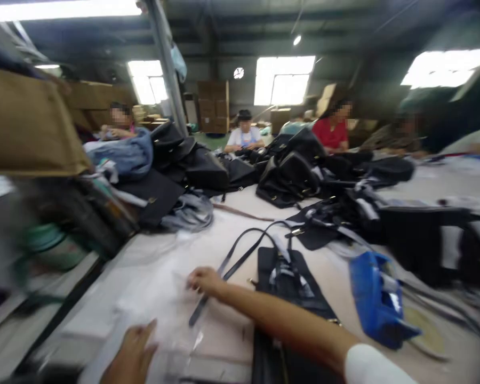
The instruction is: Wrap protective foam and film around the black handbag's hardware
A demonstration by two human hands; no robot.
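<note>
Two hands meet the plastic bag [164, 314], right hand [203, 280] pinching, left hand [133, 354] flat (fingers released); we judge it may snag on the strap [197, 313].

black bag [288, 288], blue bag [378, 298], clear plastic sheet [160, 309], white sleeve [374, 368]

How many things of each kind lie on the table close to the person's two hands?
Clear plastic bag: 1
Black bag with straps: 1
Blue object: 1
Total: 3
</note>
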